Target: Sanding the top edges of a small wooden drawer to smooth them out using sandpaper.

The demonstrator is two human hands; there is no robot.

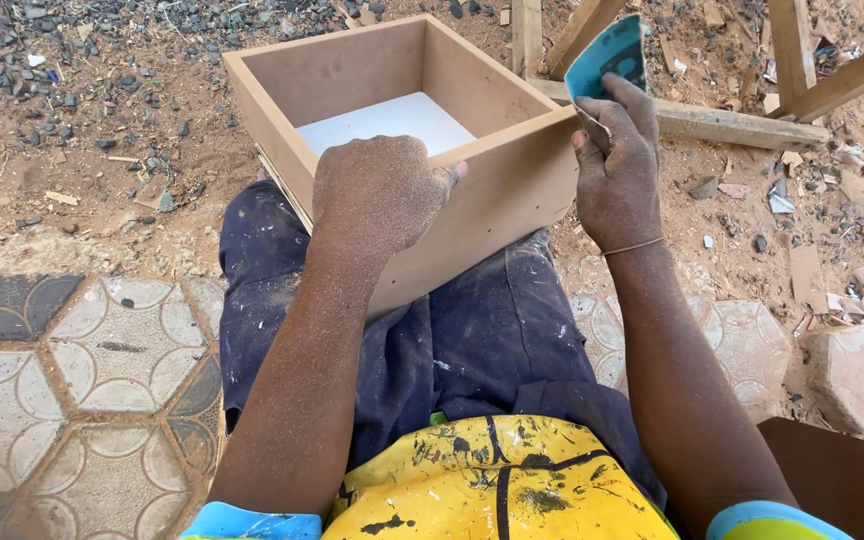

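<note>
While the left hand (377, 195) clamps the box (402, 130) near wall, the right hand (617, 160), fingers pinching sandpaper (607, 55), sits at its right corner.

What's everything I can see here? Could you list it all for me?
wooden box: one, brown with a white bottom, open top, resting on the lap
sandpaper sheet: one, teal, at the box's right corner
wooden beams: several, pale, on the dirt at upper right
gravel: many, dark grey, upper left ground
paving tiles: several, grey and white hexagons, left and right of the legs
wood scraps: many, right-hand ground
trousers: dark blue
shirt: yellow, stained
left hand: gripping the box's near wall
right hand: holding the sandpaper sheet
</note>
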